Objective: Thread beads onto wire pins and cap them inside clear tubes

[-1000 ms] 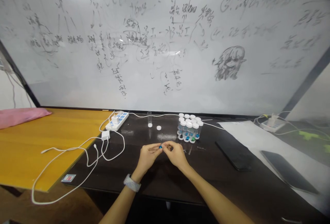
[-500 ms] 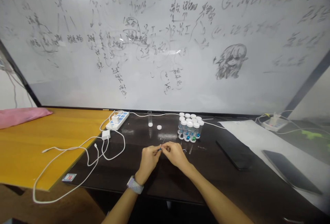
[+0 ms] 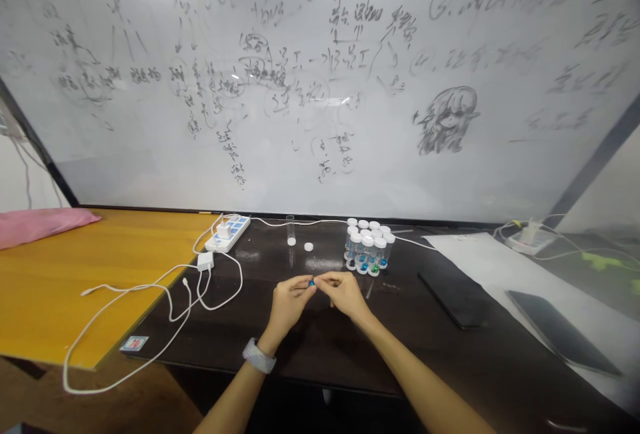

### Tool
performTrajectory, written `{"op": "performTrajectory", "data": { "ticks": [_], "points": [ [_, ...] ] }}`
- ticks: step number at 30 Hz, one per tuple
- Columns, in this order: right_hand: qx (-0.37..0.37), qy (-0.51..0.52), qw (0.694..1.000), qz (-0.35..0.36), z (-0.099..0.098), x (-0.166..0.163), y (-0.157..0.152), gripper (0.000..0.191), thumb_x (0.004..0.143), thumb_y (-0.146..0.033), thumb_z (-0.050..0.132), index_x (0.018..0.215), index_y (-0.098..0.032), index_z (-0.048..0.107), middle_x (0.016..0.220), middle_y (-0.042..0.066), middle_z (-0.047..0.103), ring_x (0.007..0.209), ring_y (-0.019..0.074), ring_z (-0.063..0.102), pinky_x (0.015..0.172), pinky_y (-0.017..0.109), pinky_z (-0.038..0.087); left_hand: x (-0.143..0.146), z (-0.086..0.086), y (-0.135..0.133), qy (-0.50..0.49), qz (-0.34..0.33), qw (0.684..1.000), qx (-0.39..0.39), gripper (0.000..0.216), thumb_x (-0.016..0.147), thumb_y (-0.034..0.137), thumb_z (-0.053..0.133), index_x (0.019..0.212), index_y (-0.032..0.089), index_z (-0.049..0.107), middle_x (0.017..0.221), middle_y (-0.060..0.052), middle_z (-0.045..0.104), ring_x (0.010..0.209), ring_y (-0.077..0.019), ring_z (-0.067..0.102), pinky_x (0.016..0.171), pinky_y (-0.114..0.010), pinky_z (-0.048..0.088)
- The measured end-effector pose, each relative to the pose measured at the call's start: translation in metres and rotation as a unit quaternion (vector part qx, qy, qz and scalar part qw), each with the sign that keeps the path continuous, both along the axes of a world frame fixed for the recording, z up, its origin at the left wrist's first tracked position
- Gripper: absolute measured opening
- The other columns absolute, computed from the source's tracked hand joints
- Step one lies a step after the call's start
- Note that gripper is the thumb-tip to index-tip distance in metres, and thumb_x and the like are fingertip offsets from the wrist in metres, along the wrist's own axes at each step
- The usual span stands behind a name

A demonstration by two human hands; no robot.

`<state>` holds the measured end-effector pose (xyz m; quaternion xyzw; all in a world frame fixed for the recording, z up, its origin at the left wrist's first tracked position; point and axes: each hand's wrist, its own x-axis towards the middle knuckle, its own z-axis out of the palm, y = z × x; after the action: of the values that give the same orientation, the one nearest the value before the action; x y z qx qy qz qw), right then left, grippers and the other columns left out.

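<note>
A small shiny blue ball-like piece (image 3: 311,282), too small to name surely, is held just above the dark table. The thumb and index finger of my left hand (image 3: 288,306) pinch it from the left. My right hand (image 3: 346,294) meets it from the right, its thumb and index fingertips closed at the piece. Beyond my hands stands a clear tube (image 3: 291,226), open end up, with a white base. Beside it lies a loose white cap (image 3: 309,247). To the right, several white-capped clear tubes (image 3: 368,255) stand close together, with blue and green pieces inside.
A power strip (image 3: 228,234) with white cables (image 3: 173,294) lies to the left, near a yellow table (image 3: 125,241). On the right are a black phone-like slab (image 3: 453,301), a second dark slab (image 3: 563,331) and white paper (image 3: 480,257). A whiteboard (image 3: 300,174) rises behind.
My fingers have shifted slightly around the blue piece, which shows more plainly between them. The pale thin thing seen beside my right hand is no longer visible. The tubes and cap stay put.
</note>
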<state>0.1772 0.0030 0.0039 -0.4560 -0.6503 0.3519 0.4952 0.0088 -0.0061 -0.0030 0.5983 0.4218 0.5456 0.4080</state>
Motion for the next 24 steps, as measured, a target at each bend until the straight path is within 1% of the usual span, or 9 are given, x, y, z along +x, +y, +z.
{"op": "performTrajectory", "data": {
  "ticks": [6,12,15,17,21,23,24],
  "points": [
    [-0.008,0.058,0.998,-0.002,-0.002,-0.006,-0.002,0.037,0.079,-0.053,0.072,0.083,-0.017,0.080,0.054,0.002,0.065,0.033,0.0101,0.043,0.034,0.023,0.031,0.000,0.002,0.000,-0.052,-0.029,0.998,-0.018,0.036,0.069,0.031,0.084,0.100,0.015,0.077,0.100,-0.013,0.078,0.097,-0.0301,0.073,0.087,-0.041,0.060],
    [-0.038,0.097,0.995,-0.003,0.001,-0.010,-0.009,0.039,0.077,-0.054,0.073,0.086,-0.017,0.080,0.055,0.002,0.065,0.034,0.0082,0.039,0.033,0.022,0.028,0.000,0.003,-0.003,-0.026,-0.017,0.999,0.013,0.033,0.074,0.033,0.082,0.101,0.016,0.076,0.097,-0.012,0.078,0.093,-0.0290,0.075,0.088,-0.041,0.061],
    [-0.032,0.106,0.994,0.001,0.002,-0.012,-0.010,0.038,0.076,-0.053,0.074,0.086,-0.017,0.080,0.054,0.001,0.064,0.035,0.0079,0.039,0.034,0.022,0.027,0.001,0.003,-0.006,-0.021,-0.006,0.999,0.030,0.030,0.076,0.034,0.080,0.101,0.017,0.076,0.097,-0.011,0.079,0.092,-0.0288,0.076,0.088,-0.040,0.062],
    [-0.028,0.111,0.993,0.002,0.003,-0.013,-0.011,0.038,0.075,-0.053,0.075,0.086,-0.016,0.080,0.055,0.002,0.065,0.035,0.0075,0.039,0.034,0.021,0.028,0.002,0.003,-0.007,-0.025,0.001,0.999,0.042,0.030,0.077,0.034,0.079,0.101,0.017,0.076,0.097,-0.011,0.079,0.092,-0.0284,0.076,0.087,-0.041,0.062],
    [-0.033,0.121,0.992,-0.006,0.004,-0.012,-0.010,0.039,0.075,-0.052,0.077,0.087,-0.015,0.078,0.064,0.003,0.070,0.035,0.0071,0.040,0.033,0.021,0.030,0.004,0.002,-0.007,-0.017,0.009,0.998,0.063,0.030,0.079,0.032,0.077,0.104,0.016,0.075,0.098,-0.011,0.079,0.091,-0.0267,0.076,0.087,-0.040,0.063],
    [-0.016,0.104,0.994,-0.007,0.005,-0.011,-0.011,0.036,0.077,-0.050,0.075,0.086,-0.016,0.077,0.064,0.003,0.069,0.037,0.0085,0.043,0.034,0.021,0.033,0.003,0.001,-0.007,-0.007,0.016,0.998,0.066,0.029,0.079,0.031,0.077,0.104,0.016,0.075,0.097,-0.011,0.079,0.090,-0.0264,0.077,0.086,-0.040,0.063],
    [0.005,0.085,0.996,-0.009,0.006,-0.010,-0.011,0.033,0.079,-0.048,0.074,0.085,-0.016,0.076,0.065,0.003,0.069,0.040,0.0099,0.046,0.037,0.022,0.036,0.003,0.001,-0.007,-0.004,0.017,0.998,0.068,0.029,0.080,0.031,0.077,0.104,0.016,0.075,0.097,-0.011,0.079,0.090,-0.0263,0.077,0.086,-0.040,0.063]
  ]
}}
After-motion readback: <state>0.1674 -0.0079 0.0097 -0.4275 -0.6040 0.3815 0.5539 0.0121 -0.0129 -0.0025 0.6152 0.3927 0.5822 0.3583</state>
